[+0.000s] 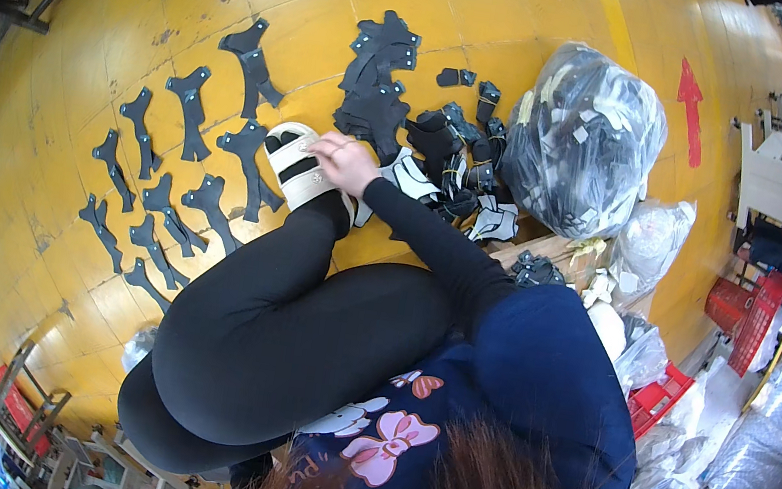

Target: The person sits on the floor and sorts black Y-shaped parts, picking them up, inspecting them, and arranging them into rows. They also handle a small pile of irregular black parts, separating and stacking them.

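My right hand reaches across to the cream sandal on my foot, its fingertips at the straps. Its fingers are bent and close together; what they hold, if anything, cannot be made out. My left hand is not visible. Left of the sandal, several dark forked fabric pieces lie spread in rows on the yellow floor. Just beyond the hand is an overlapping pile of similar dark pieces. Black-and-white pieces and bundled dark pieces lie to its right.
A large clear bag full of dark and white pieces stands at the right, with a smaller plastic bag beside it. Red baskets and crumpled plastic sheeting lie farther right. A red arrow marks the floor.
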A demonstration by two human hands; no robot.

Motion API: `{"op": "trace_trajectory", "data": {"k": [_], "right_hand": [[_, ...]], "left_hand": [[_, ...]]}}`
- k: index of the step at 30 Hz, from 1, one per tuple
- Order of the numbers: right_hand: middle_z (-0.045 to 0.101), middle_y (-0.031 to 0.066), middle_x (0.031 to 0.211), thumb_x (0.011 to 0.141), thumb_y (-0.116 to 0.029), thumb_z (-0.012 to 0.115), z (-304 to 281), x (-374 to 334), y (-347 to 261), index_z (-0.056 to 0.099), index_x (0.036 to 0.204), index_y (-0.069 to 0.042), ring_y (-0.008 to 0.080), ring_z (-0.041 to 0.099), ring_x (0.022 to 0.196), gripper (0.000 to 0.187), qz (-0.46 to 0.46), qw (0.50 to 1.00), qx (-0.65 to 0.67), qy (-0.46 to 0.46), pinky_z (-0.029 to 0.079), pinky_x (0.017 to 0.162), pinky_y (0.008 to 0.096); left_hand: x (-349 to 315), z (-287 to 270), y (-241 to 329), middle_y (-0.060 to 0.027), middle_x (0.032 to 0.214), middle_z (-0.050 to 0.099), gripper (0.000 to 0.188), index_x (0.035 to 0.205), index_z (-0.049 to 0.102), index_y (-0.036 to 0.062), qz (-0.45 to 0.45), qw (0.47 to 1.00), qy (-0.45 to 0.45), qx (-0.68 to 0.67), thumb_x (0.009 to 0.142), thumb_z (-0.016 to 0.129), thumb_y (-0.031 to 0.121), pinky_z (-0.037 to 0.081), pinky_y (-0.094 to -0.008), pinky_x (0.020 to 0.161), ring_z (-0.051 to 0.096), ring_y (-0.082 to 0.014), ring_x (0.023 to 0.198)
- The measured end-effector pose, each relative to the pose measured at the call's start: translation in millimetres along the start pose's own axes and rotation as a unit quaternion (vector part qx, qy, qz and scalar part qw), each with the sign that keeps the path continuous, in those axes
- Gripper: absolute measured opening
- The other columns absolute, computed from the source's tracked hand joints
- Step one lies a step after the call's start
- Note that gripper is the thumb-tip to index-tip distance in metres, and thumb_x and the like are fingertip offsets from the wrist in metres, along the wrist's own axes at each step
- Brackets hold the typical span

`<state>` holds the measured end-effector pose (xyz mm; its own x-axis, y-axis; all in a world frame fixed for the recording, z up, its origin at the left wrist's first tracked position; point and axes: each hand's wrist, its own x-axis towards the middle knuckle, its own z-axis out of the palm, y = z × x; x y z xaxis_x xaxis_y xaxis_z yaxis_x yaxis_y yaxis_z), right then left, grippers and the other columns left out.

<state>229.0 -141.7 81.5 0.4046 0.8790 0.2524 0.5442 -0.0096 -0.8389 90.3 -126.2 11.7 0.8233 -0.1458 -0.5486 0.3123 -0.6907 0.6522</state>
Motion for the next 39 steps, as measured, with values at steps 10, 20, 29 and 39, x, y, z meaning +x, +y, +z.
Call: {"op": "trace_trajectory", "data": {"k": [10,20,29,39], "right_hand": [[0.057,0.016,0.113,0.081,-0.006,0.06,-133.1,-64.7,51.7,0.059,0.112,-0.006,0.0354,0.053,0.107,0.031,0.221,0.928,-0.202,0.222,0.042,0.094,0.0424],[0.063,0.0183,0.107,0.077,-0.043,0.071,-172.3,-22.5,127.1,0.062,0.106,-0.003,0.0346,0.057,0.106,0.051,0.545,0.731,-0.395,0.111,0.047,0.09,0.0458],[0.064,0.019,0.104,0.074,-0.021,0.076,-179.2,-6.0,150.9,0.062,0.105,0.005,0.0281,0.062,0.096,0.043,0.313,0.885,-0.226,0.261,0.049,0.085,0.0369],[0.056,0.0065,0.12,0.075,0.0,0.072,-37.8,74.8,-45.2,0.046,0.137,-0.011,0.0151,0.056,0.1,0.069,0.204,0.955,0.169,-0.136,0.047,0.087,0.0279]], "left_hand": [[79.2,25.8,-26.3,-0.0122,0.129,0.054,0.078,0.135,0.041,0.0298,0.052,0.973,-0.111,0.195,0.064,0.069,0.016,0.046,-0.0486,0.088,0.054,-0.0393,0.113],[80.8,21.5,-9.0,-0.0112,0.093,0.06,0.042,0.117,0.06,0.0379,-0.135,0.99,-0.042,-0.006,0.078,0.06,0.053,0.045,-0.0422,0.069,0.06,-0.0302,0.081],[-128.4,42.9,-71.4,-0.0087,0.093,0.061,0.043,0.115,0.061,0.0229,-0.332,0.812,0.204,-0.434,0.082,0.058,0.05,0.045,-0.0362,0.075,0.059,-0.0212,0.086],[-259.0,-68.8,-20.3,-0.0043,0.119,0.058,0.038,0.13,0.05,0.0043,-0.149,0.599,0.362,-0.698,0.099,0.049,0.026,0.041,-0.0288,0.097,0.055,-0.0131,0.11]]}}
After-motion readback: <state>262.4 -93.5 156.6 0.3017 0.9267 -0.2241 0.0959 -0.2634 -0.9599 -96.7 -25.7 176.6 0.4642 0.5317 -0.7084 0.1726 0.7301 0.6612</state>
